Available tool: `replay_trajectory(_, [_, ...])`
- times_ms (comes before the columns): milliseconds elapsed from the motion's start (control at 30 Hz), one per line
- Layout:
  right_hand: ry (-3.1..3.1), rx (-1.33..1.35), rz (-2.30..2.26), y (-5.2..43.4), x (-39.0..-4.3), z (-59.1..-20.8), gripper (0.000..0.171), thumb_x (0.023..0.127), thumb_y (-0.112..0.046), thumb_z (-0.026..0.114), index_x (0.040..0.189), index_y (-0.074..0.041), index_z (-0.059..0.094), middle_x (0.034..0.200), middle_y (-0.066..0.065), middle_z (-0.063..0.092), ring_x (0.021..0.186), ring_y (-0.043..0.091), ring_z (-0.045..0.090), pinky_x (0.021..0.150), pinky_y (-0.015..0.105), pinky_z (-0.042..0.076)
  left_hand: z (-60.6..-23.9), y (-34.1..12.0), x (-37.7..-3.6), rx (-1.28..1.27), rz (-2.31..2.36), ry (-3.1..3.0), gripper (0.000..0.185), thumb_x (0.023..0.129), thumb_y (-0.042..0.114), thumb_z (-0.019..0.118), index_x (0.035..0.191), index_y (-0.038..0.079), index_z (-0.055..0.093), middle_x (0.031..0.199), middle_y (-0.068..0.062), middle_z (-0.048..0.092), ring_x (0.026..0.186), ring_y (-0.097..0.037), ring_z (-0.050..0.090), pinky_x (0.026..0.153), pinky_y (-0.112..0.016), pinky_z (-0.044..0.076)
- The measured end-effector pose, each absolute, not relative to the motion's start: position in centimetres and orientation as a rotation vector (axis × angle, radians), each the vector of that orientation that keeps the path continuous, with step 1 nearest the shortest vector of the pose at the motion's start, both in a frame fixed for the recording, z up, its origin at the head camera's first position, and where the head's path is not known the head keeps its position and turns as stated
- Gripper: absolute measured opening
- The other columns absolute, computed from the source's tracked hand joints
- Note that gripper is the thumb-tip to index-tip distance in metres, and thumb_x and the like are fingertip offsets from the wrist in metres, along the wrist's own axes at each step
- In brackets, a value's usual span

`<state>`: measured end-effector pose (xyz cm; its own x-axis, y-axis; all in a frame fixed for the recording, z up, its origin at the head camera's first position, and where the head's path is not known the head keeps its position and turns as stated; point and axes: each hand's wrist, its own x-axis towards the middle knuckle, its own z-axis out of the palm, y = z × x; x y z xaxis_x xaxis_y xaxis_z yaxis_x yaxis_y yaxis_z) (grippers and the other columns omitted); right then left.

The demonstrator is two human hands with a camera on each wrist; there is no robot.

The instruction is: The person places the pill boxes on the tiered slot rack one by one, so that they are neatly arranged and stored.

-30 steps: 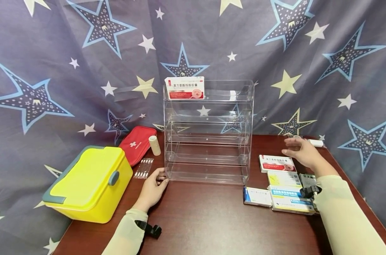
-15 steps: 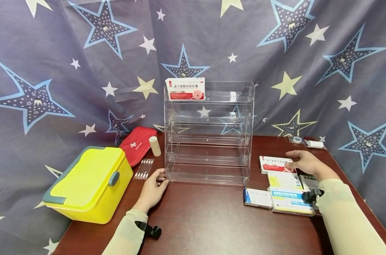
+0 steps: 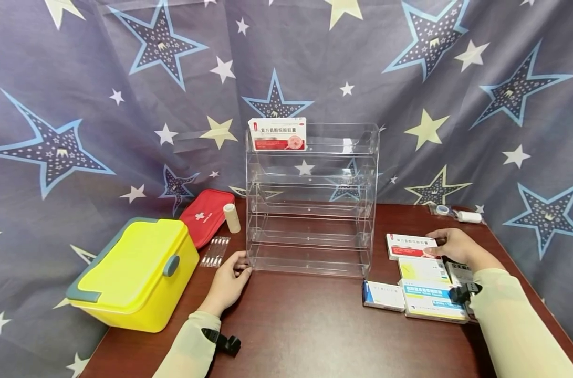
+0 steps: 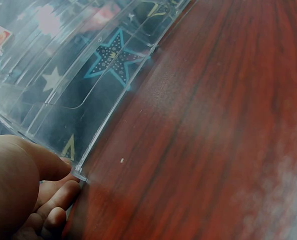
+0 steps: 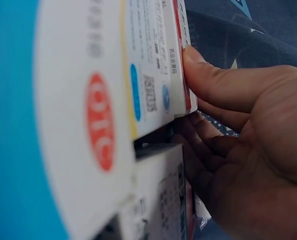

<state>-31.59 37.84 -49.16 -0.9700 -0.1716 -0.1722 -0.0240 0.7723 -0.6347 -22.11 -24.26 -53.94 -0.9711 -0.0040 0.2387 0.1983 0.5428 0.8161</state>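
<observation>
Fingers of the right hand [image 3: 449,245] curl onto the red-and-white medicine box [image 3: 410,245] at right of frame, gripping its edge, while the left hand [image 3: 229,278] loosely braces the clear rack [image 3: 311,199], steadying it.

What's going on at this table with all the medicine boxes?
A person sits at a wooden table. The left hand rests against the bottom corner of a clear shelf rack. The right hand touches the edge of a red-and-white medicine box lying among others. A matching box stands on the top shelf.
</observation>
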Motion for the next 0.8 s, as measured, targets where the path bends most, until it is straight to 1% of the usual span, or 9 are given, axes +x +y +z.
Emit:
replay_trajectory(100, [2.759,-0.151,-0.976,37.76,-31.44,-49.11,0.067,0.091,-0.029,0.084,0.137,0.013,0.058,0.124,0.031,0.064,0.095,0.030,0.061,0.074,0.038,0.054,-53.99,-24.22,-22.11,-0.175,-1.390,-2.560,0.039,0.096,0.001,0.073,0.133,0.005,0.064,0.112,-0.007,0.072,0.102,-0.022,0.068,0.083,-0.032,0.054])
replay_trajectory(333, [2.744,-0.157,-0.993,37.53,-31.17,-48.97,0.061,0.092,-0.024,0.083,0.135,0.013,0.059,0.114,0.025,0.067,0.093,0.029,0.061,0.074,0.038,0.054,-54.01,-24.22,-21.97,-0.163,-1.387,-2.556,0.038,0.095,0.002,0.074,0.132,0.006,0.065,0.112,-0.007,0.073,0.102,-0.023,0.069,0.083,-0.031,0.053])
replay_trajectory(567, [2.777,-0.185,-0.986,37.51,-31.27,-49.07,0.056,0.092,-0.022,0.084,0.131,0.011,0.062,0.111,0.021,0.068,0.092,0.028,0.060,0.074,0.038,0.053,-54.03,-24.22,-22.07,-0.160,-1.382,-2.561,0.038,0.096,0.003,0.073,0.132,0.006,0.065,0.113,-0.006,0.073,0.103,-0.022,0.069,0.083,-0.030,0.052])
replay_trajectory(800, [2.806,-0.196,-0.971,37.37,-31.10,-48.71,0.051,0.091,-0.021,0.084,0.129,0.007,0.063,0.111,0.021,0.066,0.095,0.032,0.059,0.077,0.041,0.052,-54.00,-24.20,-22.15,-0.153,-1.385,-2.567,0.039,0.096,0.002,0.073,0.133,0.006,0.064,0.115,-0.007,0.073,0.104,-0.022,0.069,0.084,-0.031,0.052])
